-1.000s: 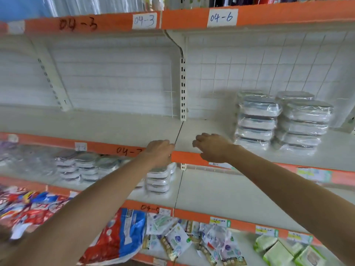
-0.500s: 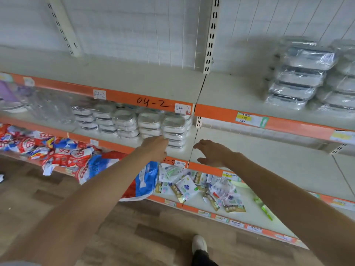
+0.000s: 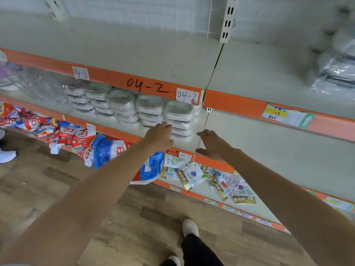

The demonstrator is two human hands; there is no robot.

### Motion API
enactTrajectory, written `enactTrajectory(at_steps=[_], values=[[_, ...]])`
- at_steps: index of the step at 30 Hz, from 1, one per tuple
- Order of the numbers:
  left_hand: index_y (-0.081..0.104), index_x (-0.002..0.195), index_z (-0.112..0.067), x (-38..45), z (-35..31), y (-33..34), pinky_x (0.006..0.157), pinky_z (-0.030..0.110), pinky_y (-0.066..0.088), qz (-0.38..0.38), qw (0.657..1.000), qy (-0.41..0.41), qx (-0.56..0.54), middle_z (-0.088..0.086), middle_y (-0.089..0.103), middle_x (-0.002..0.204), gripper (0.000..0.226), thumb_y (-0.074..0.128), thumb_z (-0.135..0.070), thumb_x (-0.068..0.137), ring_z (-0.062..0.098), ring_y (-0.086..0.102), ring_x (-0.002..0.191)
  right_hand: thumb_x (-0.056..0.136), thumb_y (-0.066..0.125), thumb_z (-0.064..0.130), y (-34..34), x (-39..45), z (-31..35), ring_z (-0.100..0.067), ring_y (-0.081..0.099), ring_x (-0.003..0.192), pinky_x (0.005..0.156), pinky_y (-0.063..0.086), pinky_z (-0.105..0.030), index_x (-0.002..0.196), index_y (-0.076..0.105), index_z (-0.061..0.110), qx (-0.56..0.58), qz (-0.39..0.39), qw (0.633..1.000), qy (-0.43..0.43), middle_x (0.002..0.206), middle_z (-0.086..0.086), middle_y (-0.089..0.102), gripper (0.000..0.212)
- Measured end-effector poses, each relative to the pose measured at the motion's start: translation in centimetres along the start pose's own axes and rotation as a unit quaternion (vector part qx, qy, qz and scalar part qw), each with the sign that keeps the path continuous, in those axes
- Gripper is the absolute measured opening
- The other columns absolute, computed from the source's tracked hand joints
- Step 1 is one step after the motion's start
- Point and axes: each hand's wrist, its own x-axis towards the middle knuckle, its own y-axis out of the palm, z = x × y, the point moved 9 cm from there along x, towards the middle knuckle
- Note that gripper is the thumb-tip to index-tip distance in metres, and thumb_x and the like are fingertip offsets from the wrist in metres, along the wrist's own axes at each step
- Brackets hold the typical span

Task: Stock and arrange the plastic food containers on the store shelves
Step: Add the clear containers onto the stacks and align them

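Both hands reach for the end stack (image 3: 178, 120) on the middle shelf (image 3: 249, 143): left hand (image 3: 158, 136) touching it, right hand (image 3: 211, 144) beside; fingers apart, holding nothing. An uneven squeeze could topple the slippery wrapped containers.

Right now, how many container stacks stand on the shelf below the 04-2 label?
5 in the front row. More may hide behind.

Head camera looks steeply down, close to the shelves (image 3: 249, 131).
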Motion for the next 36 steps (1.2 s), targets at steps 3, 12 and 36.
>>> enactTrajectory(at_steps=[3,12,36], values=[[0.044,0.128,0.000,2.4,0.9,1.6,0.092,0.040,0.045,-0.043,0.998,-0.009,-0.036,0.013,0.043,0.129,0.044,0.051,-0.023,0.092,0.027,0.046,0.117,0.093,0.054,0.036,0.5,3.0,-1.6,-0.027,0.025,0.134,0.107,0.032,-0.039,0.146,0.021,0.007,0.027,-0.046,0.999,0.011,0.147,-0.011,0.026,0.069],[0.023,0.143,-0.001,8.2,3.3,4.4,0.106,0.036,0.034,-0.174,0.981,-0.041,-0.077,0.016,0.015,0.150,0.069,0.060,-0.021,0.088,0.030,0.022,0.137,0.089,0.061,0.033,1.0,10.7,-3.9,-0.027,0.022,0.137,0.111,0.023,-0.035,0.146,0.021,0.004,0.110,-0.216,0.970,0.016,0.147,-0.012,0.025,0.075],[0.030,0.135,0.002,12.7,2.5,6.2,0.114,0.036,0.021,-0.094,0.995,0.012,0.029,0.016,0.027,0.142,0.068,0.064,-0.003,0.076,0.030,0.025,0.135,0.064,0.077,0.048,4.1,7.5,-9.9,-0.027,0.034,0.112,0.090,0.028,-0.028,0.124,0.036,0.003,0.149,-0.213,0.953,0.158,0.117,-0.009,0.038,0.086]])
